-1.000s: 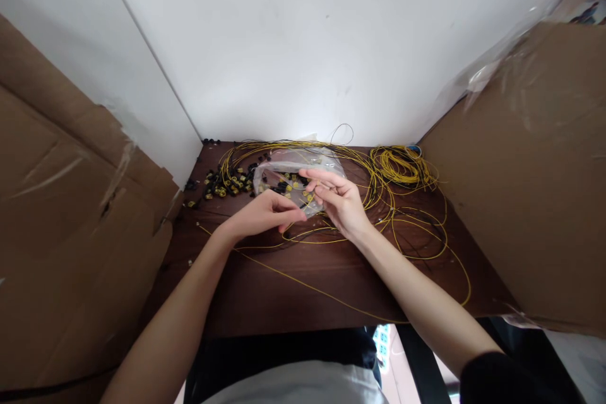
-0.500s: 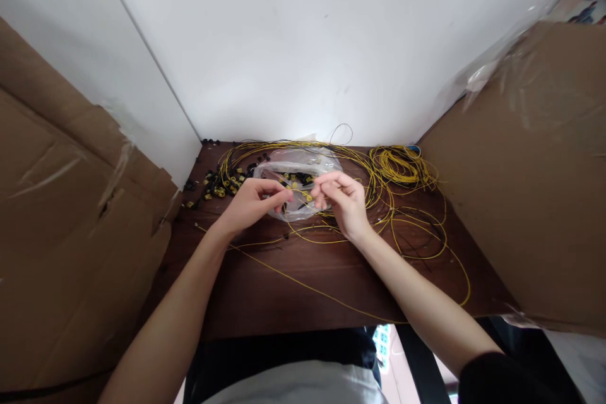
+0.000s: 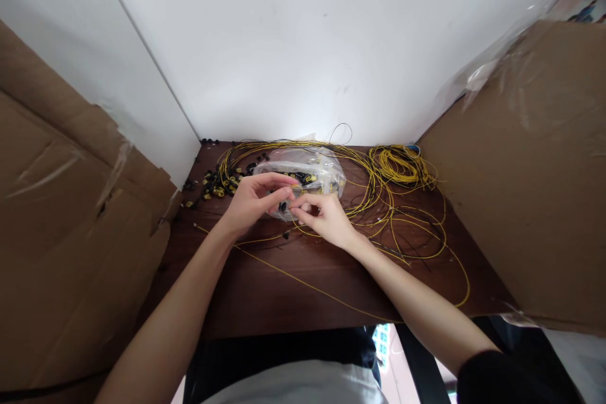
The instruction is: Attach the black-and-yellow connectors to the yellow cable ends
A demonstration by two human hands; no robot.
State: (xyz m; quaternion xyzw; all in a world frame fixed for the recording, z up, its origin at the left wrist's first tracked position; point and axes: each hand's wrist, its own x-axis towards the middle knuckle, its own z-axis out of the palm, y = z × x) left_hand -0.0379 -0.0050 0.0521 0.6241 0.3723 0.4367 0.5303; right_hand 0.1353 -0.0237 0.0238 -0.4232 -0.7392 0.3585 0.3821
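Observation:
My left hand is over the near left part of a clear plastic bag, its thumb and fingers drawn together on a thin yellow wire. Close against it on the right, my right hand pinches with thumb and forefinger at the same spot; what lies between those fingertips is too small to name. Inside the bag are small black and yellow parts. More black and yellow connectors lie in a pile left of the bag. Yellow and black wires loop behind and right of my hands.
A coil of yellow wire lies at the back right of the brown table. One long yellow wire crosses the table's front. Cardboard walls stand left and right, with a white panel behind.
My right hand has moved left and nearer to me, its fingertips now meeting those of my left hand. My left hand has hardly moved. More of the bag's right side shows.

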